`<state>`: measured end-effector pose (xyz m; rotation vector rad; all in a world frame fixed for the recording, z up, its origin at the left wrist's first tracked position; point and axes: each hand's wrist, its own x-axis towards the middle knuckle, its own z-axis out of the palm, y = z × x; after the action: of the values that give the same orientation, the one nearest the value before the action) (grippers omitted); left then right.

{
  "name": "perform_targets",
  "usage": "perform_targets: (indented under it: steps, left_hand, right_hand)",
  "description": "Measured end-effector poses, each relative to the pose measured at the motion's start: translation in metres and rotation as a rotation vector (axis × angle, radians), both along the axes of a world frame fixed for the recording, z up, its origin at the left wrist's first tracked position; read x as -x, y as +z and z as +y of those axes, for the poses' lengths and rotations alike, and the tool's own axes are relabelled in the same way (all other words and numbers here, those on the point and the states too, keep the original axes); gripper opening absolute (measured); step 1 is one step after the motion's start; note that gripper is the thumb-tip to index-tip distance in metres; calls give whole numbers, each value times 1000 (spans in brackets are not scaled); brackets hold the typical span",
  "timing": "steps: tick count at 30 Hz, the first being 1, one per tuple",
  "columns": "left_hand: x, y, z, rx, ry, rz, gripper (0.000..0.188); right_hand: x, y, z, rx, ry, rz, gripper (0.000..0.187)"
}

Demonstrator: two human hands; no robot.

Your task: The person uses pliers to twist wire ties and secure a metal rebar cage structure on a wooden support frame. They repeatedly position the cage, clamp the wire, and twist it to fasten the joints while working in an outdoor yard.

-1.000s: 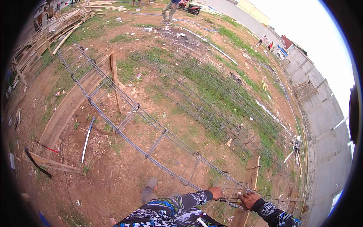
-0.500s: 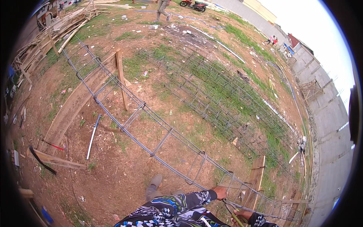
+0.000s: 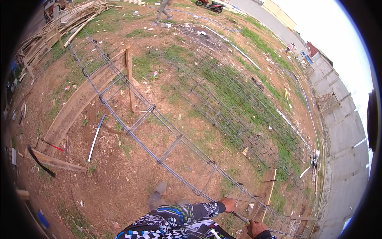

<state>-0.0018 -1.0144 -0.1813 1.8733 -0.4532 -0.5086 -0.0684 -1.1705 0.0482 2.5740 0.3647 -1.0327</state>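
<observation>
Pliers, grey with yellowish handles [image 3: 240, 217], now tip toward my left hand [image 3: 229, 205], its grip unclear, as my right hand [image 3: 258, 228], clenching them, drops toward five o'clock by the grey steel-rod cage [image 3: 159, 161].

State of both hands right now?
Left hand: curled at the rebar cage; grip can't be told.
Right hand: closed, holding a hand tool.

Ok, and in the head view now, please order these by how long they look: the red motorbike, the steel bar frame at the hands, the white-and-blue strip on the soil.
1. Steel bar frame
2. White-and-blue strip
3. Red motorbike, though it stands far away, so its real size may rank differently.
</observation>
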Motion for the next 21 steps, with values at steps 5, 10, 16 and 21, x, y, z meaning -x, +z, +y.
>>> perform_targets:
  steps: [5, 10, 16, 21]
  left_hand:
    - [6, -4, -5, 0, 24, 28, 45]
    - [0, 0, -4, -31, -37, 44, 43]
    - [0, 1, -2, -18, -47, 49, 42]
    - [-2, -5, -6, -21, -51, 44, 40]
  right_hand:
    - [-11, -12, 0, 3, -312, 156, 46]
    - [-17, -69, -57, -472, -1213, 692, 62]
    - [18, -93, -97, -190, -523, 266, 83]
    - [12, -59, -54, -30, -52, -147, 82]
